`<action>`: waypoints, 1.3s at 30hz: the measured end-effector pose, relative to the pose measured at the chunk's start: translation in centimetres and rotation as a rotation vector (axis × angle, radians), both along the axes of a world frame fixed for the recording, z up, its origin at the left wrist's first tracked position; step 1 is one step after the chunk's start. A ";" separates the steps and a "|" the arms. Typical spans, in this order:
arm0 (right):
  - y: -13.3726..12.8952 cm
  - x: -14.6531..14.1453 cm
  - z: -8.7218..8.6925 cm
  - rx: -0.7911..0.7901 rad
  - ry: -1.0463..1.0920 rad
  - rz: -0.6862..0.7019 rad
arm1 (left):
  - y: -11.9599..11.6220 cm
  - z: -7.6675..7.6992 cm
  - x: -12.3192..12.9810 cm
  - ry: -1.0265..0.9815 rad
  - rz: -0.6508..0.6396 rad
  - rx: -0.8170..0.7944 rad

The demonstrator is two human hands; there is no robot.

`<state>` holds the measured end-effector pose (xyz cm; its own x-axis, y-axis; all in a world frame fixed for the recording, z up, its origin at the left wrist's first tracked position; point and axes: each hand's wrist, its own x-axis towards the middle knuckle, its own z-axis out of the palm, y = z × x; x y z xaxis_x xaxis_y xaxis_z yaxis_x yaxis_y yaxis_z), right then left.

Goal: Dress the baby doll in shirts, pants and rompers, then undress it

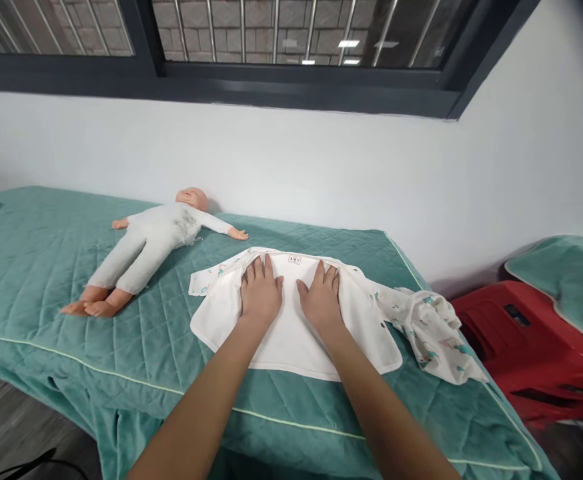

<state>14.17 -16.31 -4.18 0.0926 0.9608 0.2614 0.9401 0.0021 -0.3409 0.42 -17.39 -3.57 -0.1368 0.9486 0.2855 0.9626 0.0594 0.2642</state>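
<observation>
A small white baby top [291, 333] lies spread open on the green quilted cover, its plain inside facing up and a label at the neckline. Its patterned sleeves stick out to both sides. My left hand [261, 291] rests on the top's upper left part, fingers spread and pointing to the neckline. On the upper right part lies my right hand [320, 298], palm down with fingers apart. Neither hand grips anything. A crumpled patterned cloth [436, 333] sits beside the right sleeve. The doll [161, 227], in a white suit, lies on its back at the left.
The green quilted cover [171, 347] drapes over the front edge. A red plastic chair [531, 333] with a green cloth [571, 280] stands at the right. Behind are a white wall [321, 167] and a dark-framed window [296, 87]. A black cable shows at lower left.
</observation>
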 end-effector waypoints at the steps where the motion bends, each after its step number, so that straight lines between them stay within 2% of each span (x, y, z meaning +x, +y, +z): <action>1: 0.5 0.0 0.0 -0.004 0.007 0.003 | 0.6 -0.1 -0.2 0.009 -0.002 -0.007; 11: 7.7 0.3 -0.5 -0.003 -0.051 -0.018 | 8.3 -0.4 -0.6 -0.016 -0.044 -0.100; 14: 9.3 0.4 -0.7 -0.036 -0.054 -0.029 | 9.9 -0.7 -0.7 -0.028 -0.044 -0.110; 20: 9.7 0.5 -1.3 -0.129 -0.018 -0.039 | 10.4 -1.3 -0.7 -0.052 -0.050 -0.132; 26: 9.5 0.6 -0.9 -0.116 0.012 -0.042 | 11.0 -0.8 -0.7 -0.033 -0.071 -0.158; 31: 9.3 0.7 -0.7 -0.124 -0.006 -0.027 | 11.6 -1.3 -1.0 -0.056 -0.080 -0.178; 39: 11.6 0.5 -0.4 -0.182 0.003 -0.051 | 11.5 -1.7 -1.1 -0.046 -0.071 -0.110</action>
<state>14.69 -4.67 -4.56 0.1429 0.9862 0.0833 0.9366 -0.1075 -0.3336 -0.71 -5.84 -5.25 -0.0793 0.9814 0.1746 0.9523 0.0229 0.3042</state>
